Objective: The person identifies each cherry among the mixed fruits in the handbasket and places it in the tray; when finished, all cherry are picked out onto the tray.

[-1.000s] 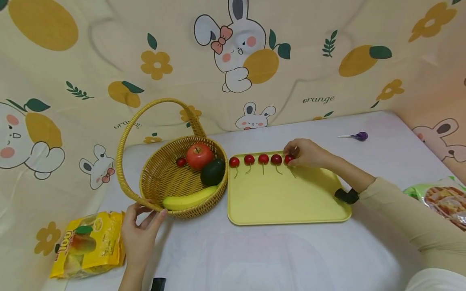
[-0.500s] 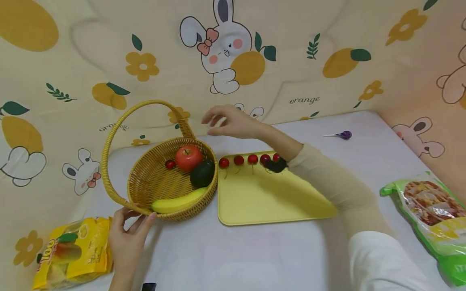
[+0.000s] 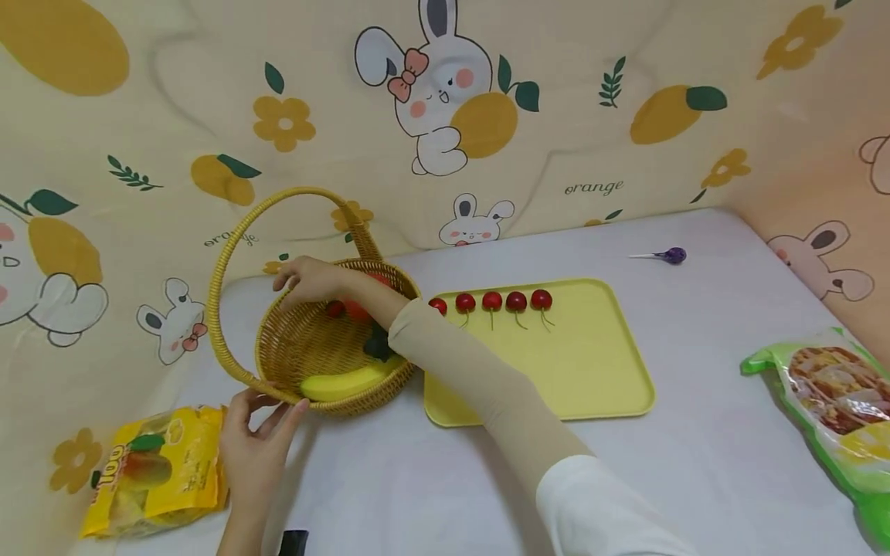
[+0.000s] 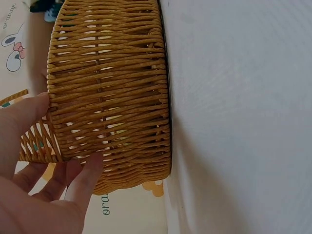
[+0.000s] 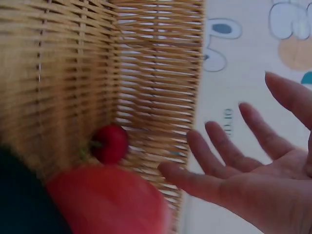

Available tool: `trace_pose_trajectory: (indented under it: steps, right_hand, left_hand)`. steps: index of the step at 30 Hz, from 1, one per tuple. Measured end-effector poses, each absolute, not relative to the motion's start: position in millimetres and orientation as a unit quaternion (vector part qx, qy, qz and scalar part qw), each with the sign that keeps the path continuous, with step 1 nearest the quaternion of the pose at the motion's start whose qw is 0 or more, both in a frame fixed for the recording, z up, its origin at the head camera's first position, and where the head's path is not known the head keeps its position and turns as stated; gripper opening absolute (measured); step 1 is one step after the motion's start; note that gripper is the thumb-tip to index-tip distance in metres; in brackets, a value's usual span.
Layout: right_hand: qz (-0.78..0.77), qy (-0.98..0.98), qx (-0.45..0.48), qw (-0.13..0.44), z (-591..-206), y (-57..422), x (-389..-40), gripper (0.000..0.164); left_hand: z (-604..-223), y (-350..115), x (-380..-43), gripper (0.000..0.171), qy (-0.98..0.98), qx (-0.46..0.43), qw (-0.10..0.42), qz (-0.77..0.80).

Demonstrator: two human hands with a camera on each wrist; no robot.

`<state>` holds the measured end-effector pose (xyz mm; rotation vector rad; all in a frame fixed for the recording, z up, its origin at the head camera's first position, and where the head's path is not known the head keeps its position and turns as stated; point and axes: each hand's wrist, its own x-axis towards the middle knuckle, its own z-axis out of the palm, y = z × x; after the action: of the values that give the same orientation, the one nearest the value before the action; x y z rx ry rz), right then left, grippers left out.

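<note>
My left hand grips the near rim of the wicker basket by the foot of its handle, thumb at the rim and fingertips against the outer wall. Over the basket's far left side hovers my right hand, holding nothing; its fingers are spread in the right wrist view. Inside the basket lie a banana, a red apple, a single cherry and a dark green avocado. My right forearm partly hides the apple and avocado in the head view.
Right of the basket is a yellow tray with a row of several stemmed cherries along its far edge. A purple lollipop lies at the back right. A yellow bag is at left, a green-white food bag at right.
My right hand has left the cherry at the row's right end and swung left across the tray to over the basket. My left hand keeps its hold on the rim.
</note>
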<state>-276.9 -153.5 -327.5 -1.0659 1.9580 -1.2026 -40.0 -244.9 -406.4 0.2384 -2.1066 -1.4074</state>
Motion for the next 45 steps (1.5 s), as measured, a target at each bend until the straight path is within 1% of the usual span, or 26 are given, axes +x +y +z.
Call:
trace_pose_trajectory:
  steps: [4,7,14,17,21,26,28,34,39,42,45]
  right_hand:
    - [-0.487,0.746,-0.329,0.313,-347.8,-151.0,-283.6,0.034]
    - [-0.488,0.749,-0.309,0.323,-355.8,-148.2,-286.2,0.033]
    - [-0.444,0.744,-0.347,0.358,-362.8,-148.8,-288.3,0.038]
    - [-0.395,0.753,-0.375,0.370,-364.8,-150.8,-288.2,0.041]
    - [-0.321,0.764,-0.419,0.371,-367.1,-156.0,-286.3,0.045]
    - [-0.273,0.767,-0.450,0.367,-366.9,-161.2,-281.8,0.047]
    - [-0.256,0.766,-0.454,0.376,-366.2,-162.0,-280.2,0.046]
    - [-0.223,0.752,-0.468,0.406,-366.6,-164.7,-277.9,0.030]
    - [-0.225,0.737,-0.494,0.402,-369.3,-168.2,-277.8,0.025]
    - [-0.264,0.723,-0.501,0.396,-368.3,-167.5,-279.2,0.022]
    - [-0.342,0.698,-0.490,0.394,-363.6,-166.6,-279.5,0.022]
  left_hand:
    - [-409.3,-239.8,-45.1,0.041,-0.784,0.072,0.289,-0.544]
    - [-410.3,-237.5,-46.7,0.042,-0.782,0.071,0.288,-0.549]
    - [-409.1,-237.4,-46.7,0.042,-0.782,0.076,0.280,-0.552]
    - [-407.4,-238.2,-47.0,0.041,-0.781,0.073,0.279,-0.554]
    - [-406.7,-239.4,-47.5,0.041,-0.780,0.066,0.282,-0.555]
    - [-407.7,-241.7,-47.1,0.043,-0.784,0.065,0.286,-0.548]
    - [-407.4,-242.5,-46.2,0.043,-0.785,0.067,0.285,-0.546]
    - [-405.2,-243.7,-42.9,0.042,-0.787,0.083,0.281,-0.543]
    - [-406.5,-245.7,-40.5,0.044,-0.788,0.094,0.283,-0.538]
    - [-405.8,-245.2,-39.8,0.043,-0.787,0.095,0.283,-0.540]
    - [-405.3,-245.0,-39.8,0.042,-0.785,0.093,0.284,-0.543]
